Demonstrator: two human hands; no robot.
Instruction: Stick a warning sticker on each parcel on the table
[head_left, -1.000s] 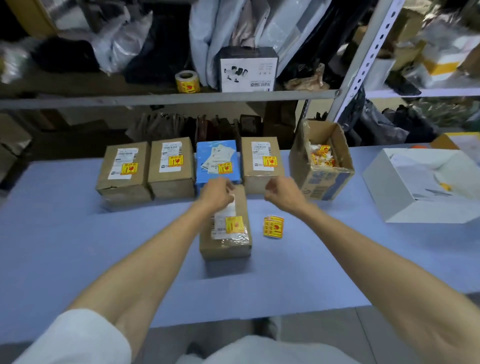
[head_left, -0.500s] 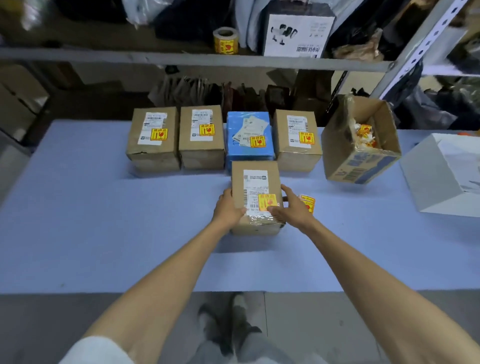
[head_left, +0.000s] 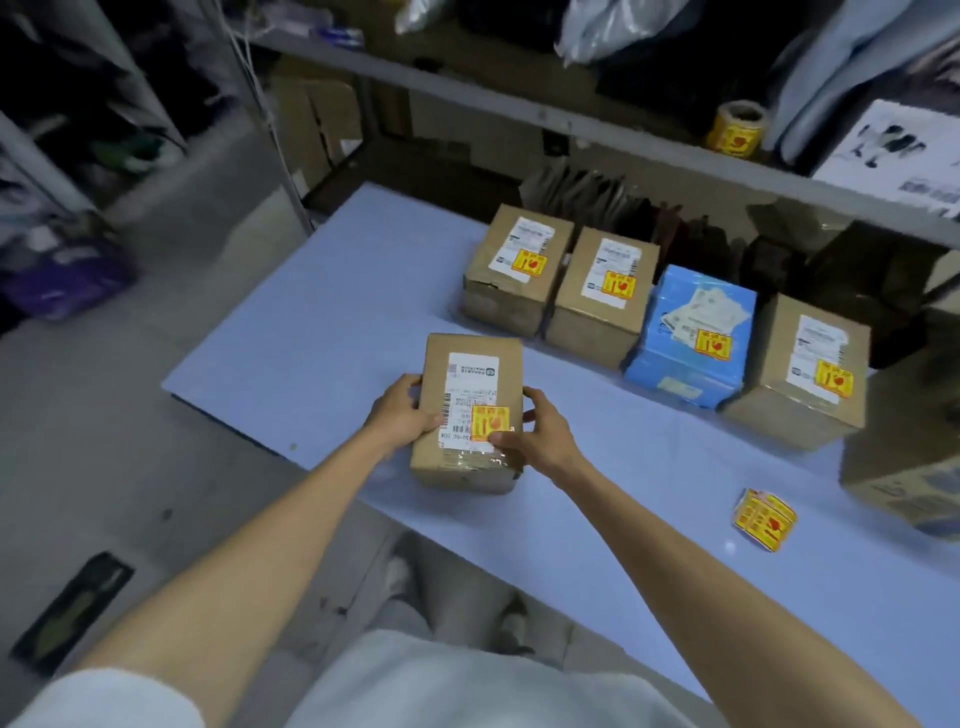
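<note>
A brown cardboard parcel with a white label and a yellow warning sticker is gripped between both hands near the table's left end. My left hand holds its left side, my right hand its right side, thumb by the sticker. Behind it stand in a row two brown parcels, a blue parcel and another brown parcel, each with a yellow sticker. A loose strip of yellow stickers lies on the table to the right.
The blue-covered table ends at its left edge close to the held parcel; bare floor lies beyond. An open cardboard box stands at the right edge. A metal shelf above carries a sticker roll and a white box.
Both hands have carried the parcel leftward toward the table's left end, and my view has turned left. The sticker strip stays behind on the right.
</note>
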